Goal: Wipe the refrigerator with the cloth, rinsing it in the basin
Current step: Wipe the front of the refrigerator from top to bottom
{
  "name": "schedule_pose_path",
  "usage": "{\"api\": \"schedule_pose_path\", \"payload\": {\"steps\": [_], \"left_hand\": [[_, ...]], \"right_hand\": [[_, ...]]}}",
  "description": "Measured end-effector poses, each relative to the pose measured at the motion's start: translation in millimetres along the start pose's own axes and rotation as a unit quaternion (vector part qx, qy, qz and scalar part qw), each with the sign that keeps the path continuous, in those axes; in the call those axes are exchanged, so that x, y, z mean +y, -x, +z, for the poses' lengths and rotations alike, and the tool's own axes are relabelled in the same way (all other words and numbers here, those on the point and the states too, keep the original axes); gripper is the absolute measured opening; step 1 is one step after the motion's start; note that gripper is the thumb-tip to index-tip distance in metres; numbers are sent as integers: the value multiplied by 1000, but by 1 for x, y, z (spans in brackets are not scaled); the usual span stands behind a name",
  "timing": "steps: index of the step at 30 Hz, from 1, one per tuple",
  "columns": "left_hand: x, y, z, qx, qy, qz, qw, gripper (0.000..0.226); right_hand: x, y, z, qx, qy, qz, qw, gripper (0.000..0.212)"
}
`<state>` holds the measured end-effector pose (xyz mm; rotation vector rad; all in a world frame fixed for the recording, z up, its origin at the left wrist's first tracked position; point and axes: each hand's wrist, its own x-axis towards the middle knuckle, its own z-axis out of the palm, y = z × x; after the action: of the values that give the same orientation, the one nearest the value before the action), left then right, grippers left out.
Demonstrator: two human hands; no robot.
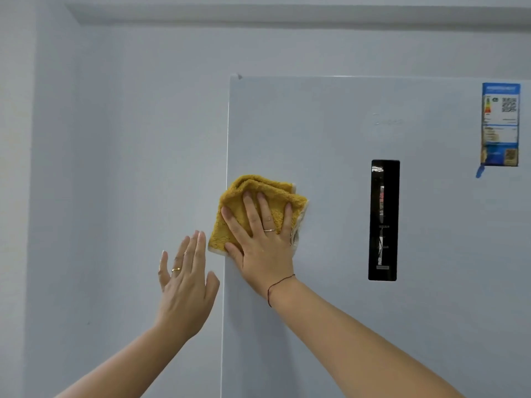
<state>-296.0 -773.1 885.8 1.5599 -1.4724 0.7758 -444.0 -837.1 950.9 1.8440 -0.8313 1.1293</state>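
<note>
The white refrigerator [330, 133] fills the right half of the view, its left edge running down the middle. A folded mustard-yellow cloth [258, 186] lies flat against the door at that left edge. My right hand [263, 242] presses on the cloth with spread, straight fingers. My left hand [186, 280] is raised with straight fingers just left of the refrigerator's edge, in front of the wall, holding nothing. No basin is in view.
A black vertical display panel [383, 219] sits in the door right of the cloth. An energy label sticker [500, 124] is stuck at the door's top right. A pale wall [129, 168] lies to the left, with a ceiling ledge above.
</note>
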Motion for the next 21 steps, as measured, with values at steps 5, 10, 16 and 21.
{"api": "schedule_pose_path", "payload": {"steps": [5,10,16,21], "left_hand": [[-2,13,8,-28,15,7,999,69],[2,28,15,-72,20,3,997,75],[4,51,23,-82,68,26,994,68],[22,47,19,-38,29,94,994,67]], "right_hand": [[-20,50,14,8,-11,-26,1000,58],[-30,101,25,-4,-7,-34,999,61],[-26,156,30,-48,2,-64,997,63],[6,181,23,-67,19,-126,990,61]]}}
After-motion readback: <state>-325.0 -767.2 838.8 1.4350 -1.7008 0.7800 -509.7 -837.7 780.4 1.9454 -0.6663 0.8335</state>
